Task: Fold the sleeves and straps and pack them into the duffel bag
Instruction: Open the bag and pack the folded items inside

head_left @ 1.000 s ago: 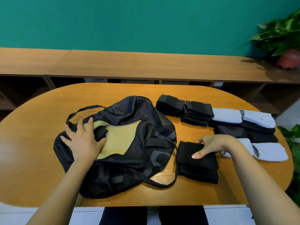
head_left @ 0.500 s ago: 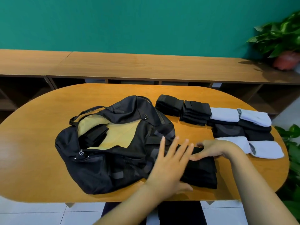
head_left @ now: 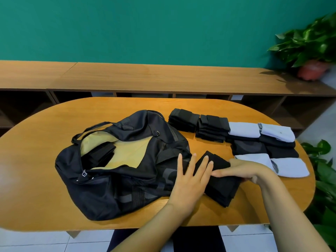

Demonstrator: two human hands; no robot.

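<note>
One view, head camera; places reckoned from the duffel bag.

- Duffel bag (head_left: 116,188): black, tan lining, mouth open, lying on the oval wooden table (head_left: 36,160).
- Folded black bundle (head_left: 100,153): inside the bag, at the left of its mouth. A second ago my left hand was pressing it down; now it lies there alone, so I count it as packed.
- Stack of folded black sleeves (head_left: 223,188): touching the bag's right side. It sat square a second ago; now it is turned askew, its top corner raised.
- Left hand (head_left: 189,180): has crossed over from the bag's mouth. It lies flat, fingers straight and spread, over the bag's right edge and the stack.
- Right hand (head_left: 243,170): at the stack's side away from the bag. One digit lies straight along the top and the others curl at the edge, gripping it, as far as I can tell.
- White sleeves (head_left: 289,167) and further black stacks (head_left: 211,128): right of the bag and beyond, untouched.

Judgement: this stack goes in next; most items remain unpacked.
</note>
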